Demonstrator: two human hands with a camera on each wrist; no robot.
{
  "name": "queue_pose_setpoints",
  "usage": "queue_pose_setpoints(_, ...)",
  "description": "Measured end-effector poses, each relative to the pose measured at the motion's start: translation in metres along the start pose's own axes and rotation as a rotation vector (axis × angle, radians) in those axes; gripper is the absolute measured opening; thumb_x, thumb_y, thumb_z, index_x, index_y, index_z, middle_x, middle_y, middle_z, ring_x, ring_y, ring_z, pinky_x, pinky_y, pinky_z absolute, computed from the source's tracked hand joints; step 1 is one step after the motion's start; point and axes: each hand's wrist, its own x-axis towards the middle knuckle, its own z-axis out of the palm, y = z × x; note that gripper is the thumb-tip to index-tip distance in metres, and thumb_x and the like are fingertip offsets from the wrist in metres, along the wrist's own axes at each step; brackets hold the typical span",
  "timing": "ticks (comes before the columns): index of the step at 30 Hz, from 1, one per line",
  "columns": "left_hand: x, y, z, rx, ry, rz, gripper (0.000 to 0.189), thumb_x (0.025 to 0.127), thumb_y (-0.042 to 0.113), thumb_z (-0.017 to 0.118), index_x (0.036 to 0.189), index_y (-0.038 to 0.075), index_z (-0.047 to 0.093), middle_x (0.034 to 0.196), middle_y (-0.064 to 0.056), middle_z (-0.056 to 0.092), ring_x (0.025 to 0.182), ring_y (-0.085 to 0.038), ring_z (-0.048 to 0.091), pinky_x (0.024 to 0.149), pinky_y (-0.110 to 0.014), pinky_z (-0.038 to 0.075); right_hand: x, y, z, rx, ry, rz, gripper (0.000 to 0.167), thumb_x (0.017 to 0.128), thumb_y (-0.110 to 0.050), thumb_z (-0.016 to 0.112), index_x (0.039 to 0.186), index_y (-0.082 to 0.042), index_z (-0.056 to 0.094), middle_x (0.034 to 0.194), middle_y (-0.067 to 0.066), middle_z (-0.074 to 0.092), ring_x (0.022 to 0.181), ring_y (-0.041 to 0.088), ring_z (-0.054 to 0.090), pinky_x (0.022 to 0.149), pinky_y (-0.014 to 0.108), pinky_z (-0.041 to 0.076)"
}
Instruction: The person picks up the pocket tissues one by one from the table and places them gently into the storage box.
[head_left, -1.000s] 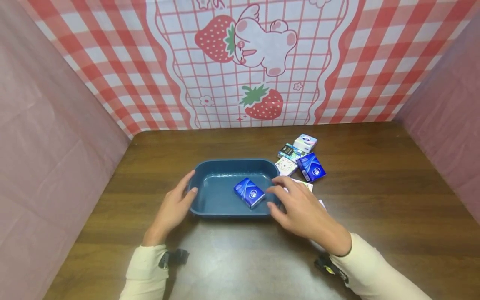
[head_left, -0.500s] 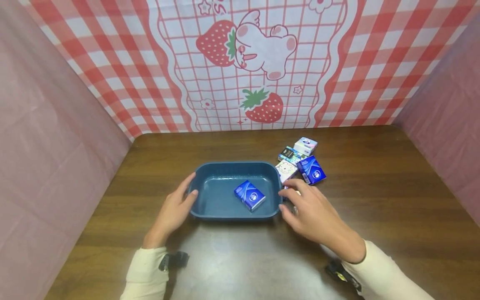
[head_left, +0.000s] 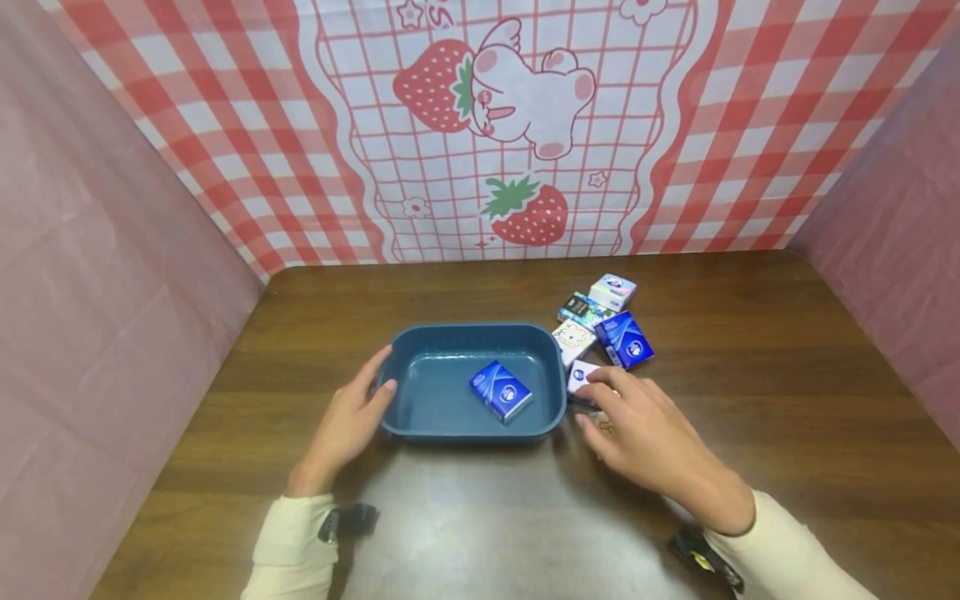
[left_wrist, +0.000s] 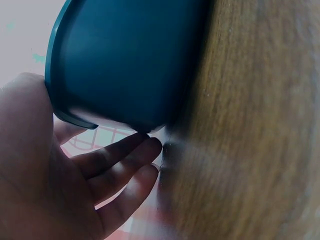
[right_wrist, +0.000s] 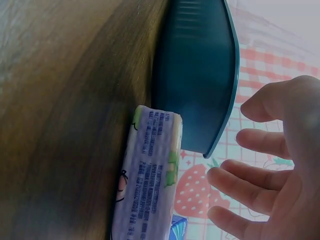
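Note:
A blue tissue pack (head_left: 501,391) lies inside a dark blue plastic bin (head_left: 431,400). My left hand (head_left: 347,425) holds the bin's left end, its thumb over the rim; in the left wrist view its other fingers lie along the outer wall. My right hand (head_left: 645,433) hovers right of the bin, over a white-and-purple tissue pack (head_left: 581,377) and a pack mostly hidden under the fingers. In the right wrist view nothing sits between its spread fingers, and a pale pack with printed text (right_wrist: 149,175) stands by the bin wall.
Several more tissue packs lie right of the bin: a cartoon one (head_left: 573,340), a green-blue one (head_left: 581,308), a pastel one (head_left: 613,292) and a blue one (head_left: 626,340). The wooden table (head_left: 480,517) meets a strawberry-print cloth (head_left: 525,167) at the back.
My right hand has moved from over the bin's right rim rightwards to above the packs, uncovering the white-and-purple one. The left hand keeps its place on the bin.

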Motion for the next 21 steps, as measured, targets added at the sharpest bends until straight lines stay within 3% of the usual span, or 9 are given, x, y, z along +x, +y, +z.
queue_pose_setpoints(13, 0.0008, -0.0003, 0.0003, -0.002, -0.004, -0.002, 0.056, 0.104, 0.044, 0.047, 0.157, 0.037, 0.031, 0.158, -0.009, 0.039, 0.141, -0.036, 0.04, 0.111, -0.062, 0.032, -0.0024, 0.0039, 0.0005, -0.003, -0.039, 0.011, 0.033, 0.087, -0.03, 0.076, 0.112, -0.011, 0.071, 0.116, 0.009, 0.065, 0.098, 0.025, 0.062, 0.083, 0.046, 0.053)
queue_pose_setpoints(21, 0.0009, -0.0008, 0.0005, -0.006, -0.002, 0.007, 0.056, 0.105, 0.042, 0.048, 0.158, 0.036, 0.031, 0.157, -0.01, 0.039, 0.14, -0.037, 0.04, 0.111, -0.061, 0.032, -0.0057, 0.0092, 0.003, -0.026, -0.007, -0.025, 0.03, 0.085, -0.029, 0.076, 0.109, -0.01, 0.071, 0.112, 0.009, 0.066, 0.095, 0.026, 0.063, 0.082, 0.047, 0.053)
